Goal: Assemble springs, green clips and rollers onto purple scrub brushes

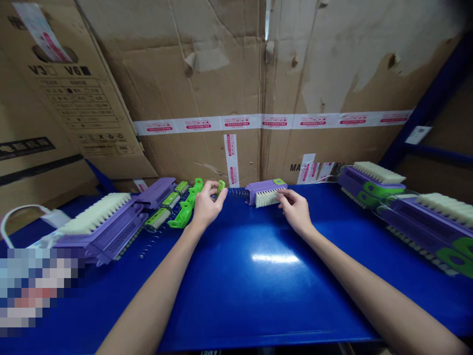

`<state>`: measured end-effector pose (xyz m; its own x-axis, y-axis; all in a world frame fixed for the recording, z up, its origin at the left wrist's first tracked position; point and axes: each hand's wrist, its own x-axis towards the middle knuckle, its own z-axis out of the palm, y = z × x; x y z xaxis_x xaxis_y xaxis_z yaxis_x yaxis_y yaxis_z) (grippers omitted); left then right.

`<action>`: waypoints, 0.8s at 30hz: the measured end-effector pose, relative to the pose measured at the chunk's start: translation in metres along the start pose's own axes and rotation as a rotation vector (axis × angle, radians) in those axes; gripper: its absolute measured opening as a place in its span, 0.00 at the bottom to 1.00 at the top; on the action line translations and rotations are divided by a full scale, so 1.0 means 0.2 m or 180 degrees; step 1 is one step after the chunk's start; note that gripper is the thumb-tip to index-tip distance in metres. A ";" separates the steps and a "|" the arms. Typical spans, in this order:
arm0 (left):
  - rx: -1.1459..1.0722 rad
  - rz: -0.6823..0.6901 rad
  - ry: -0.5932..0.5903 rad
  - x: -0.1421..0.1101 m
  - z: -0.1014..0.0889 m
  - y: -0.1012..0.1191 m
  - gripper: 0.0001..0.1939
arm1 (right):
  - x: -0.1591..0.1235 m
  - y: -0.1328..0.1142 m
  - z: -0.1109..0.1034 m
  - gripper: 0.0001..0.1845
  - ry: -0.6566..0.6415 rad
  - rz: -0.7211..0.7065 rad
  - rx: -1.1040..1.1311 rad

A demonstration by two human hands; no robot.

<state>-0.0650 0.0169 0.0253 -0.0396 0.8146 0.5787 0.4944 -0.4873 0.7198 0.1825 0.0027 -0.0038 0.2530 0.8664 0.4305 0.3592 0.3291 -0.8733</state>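
Head view, clock positions read from the middle of the blue bench [236, 296]. The left hand [209, 207], at eleven o'clock, gripped a small green piece [220, 187] between thumb and fingers. At twelve o'clock lay the purple brush block [261, 186], its white bristles facing the wearer; a coiled spring [237, 193] showed at its left end. The right hand [296, 211], at one o'clock, had its fingers bent at the bristles' right end; whether they gripped could not be told. Just left of the left hand stood green brackets [182, 215], with green-and-grey parts [158, 218] beside them. Larger bristled purple units occupied ten o'clock (left unit [111, 234]) and two o'clock (right units [414, 217]). Taped cardboard [199, 153] rose behind the bench.
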 end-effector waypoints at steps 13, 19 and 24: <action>0.0337 -0.0083 -0.0875 -0.02 0.06 -0.03 0.11 | 0.03 0.02 -0.02 0.20 0.0496 -0.0576 -0.0357; 0.0284 -0.0271 -0.0844 -0.03 0.09 -0.02 0.10 | 0.06 0.09 -0.01 0.26 0.0387 -0.0682 -0.0532; -0.0112 -0.0468 -0.0724 -0.02 0.10 -0.04 0.11 | 0.08 0.14 0.00 0.29 0.0074 -0.0529 -0.0504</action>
<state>-0.0522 0.0234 0.0098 0.0892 0.9252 0.3690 0.4671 -0.3660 0.8049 0.1959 0.0254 -0.0213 0.1985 0.7956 0.5724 0.5338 0.4020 -0.7439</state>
